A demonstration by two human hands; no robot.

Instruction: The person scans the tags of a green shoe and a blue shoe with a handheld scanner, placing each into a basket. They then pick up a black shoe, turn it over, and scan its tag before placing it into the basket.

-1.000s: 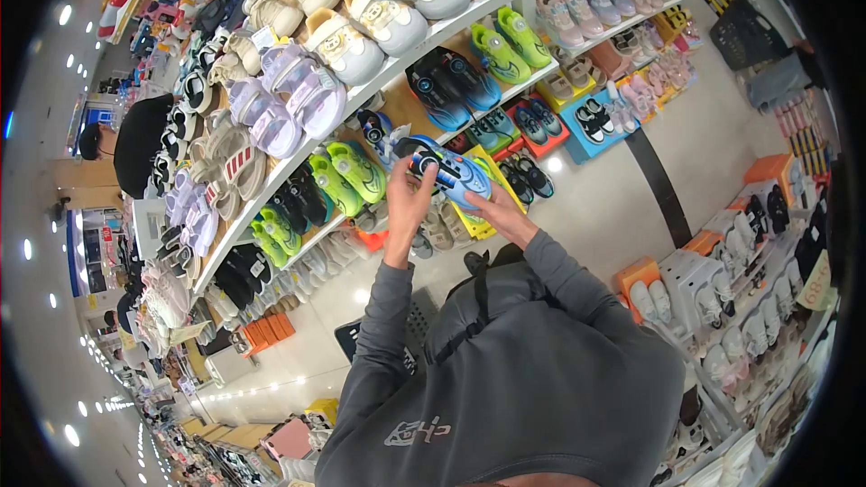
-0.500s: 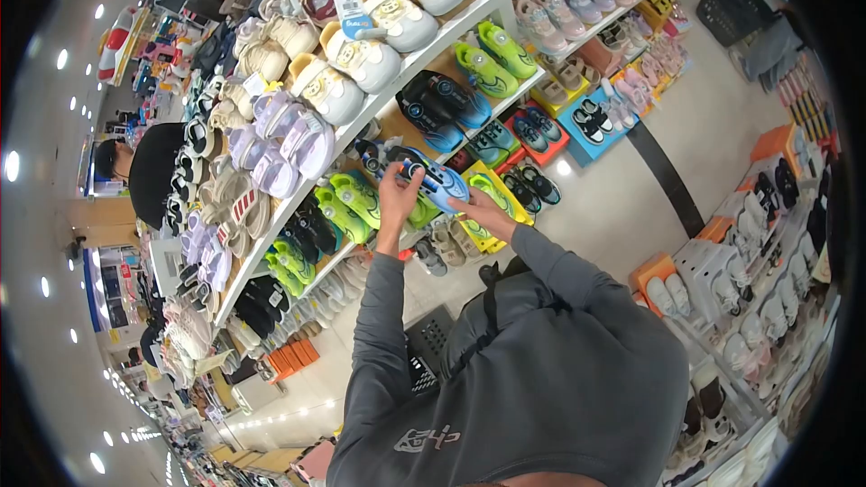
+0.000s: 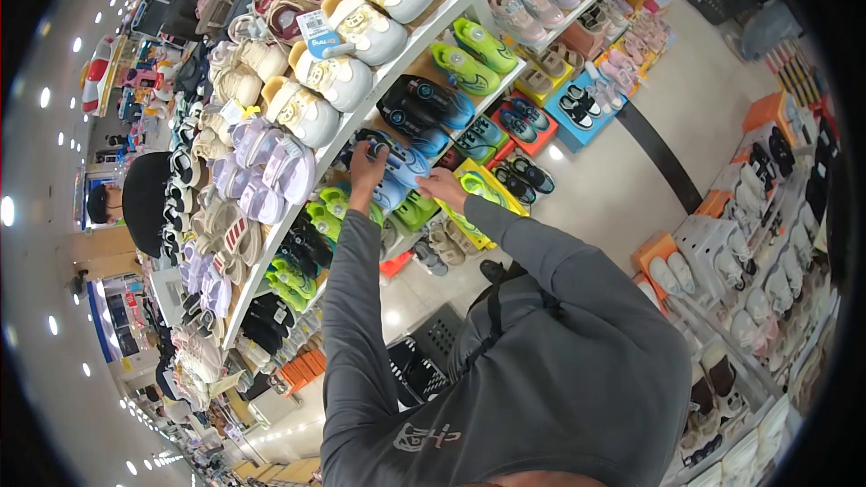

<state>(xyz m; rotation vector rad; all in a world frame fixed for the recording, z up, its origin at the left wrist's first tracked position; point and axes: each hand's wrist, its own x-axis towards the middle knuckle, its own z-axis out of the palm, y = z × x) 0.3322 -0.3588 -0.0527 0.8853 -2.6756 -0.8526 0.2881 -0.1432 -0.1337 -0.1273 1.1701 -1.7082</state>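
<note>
Both my hands hold one blue child's shoe [image 3: 401, 162] up against the middle shelf [image 3: 361, 117] of a shoe display. My left hand [image 3: 365, 169] grips its heel end and my right hand [image 3: 442, 187] grips its toe end. Just above it on the same shelf lies a dark blue and black pair [image 3: 424, 108]. Green shoes [image 3: 338, 203] stand below my hands on the shelf underneath. Both my arms are in grey sleeves.
White and beige shoes [image 3: 347, 32] with a price tag fill the top shelf, lilac sandals [image 3: 271, 171] lie to the left. Shoes in coloured boxes [image 3: 523, 122] rest on the floor, a black basket [image 3: 424, 352] stands by my feet, and another rack [image 3: 749, 298] is to my right. A person in black [image 3: 140, 198] stands at far left.
My hands have carried the blue shoe up and to the left, from in front of my chest to the middle shelf. My arms are now stretched out further.
</note>
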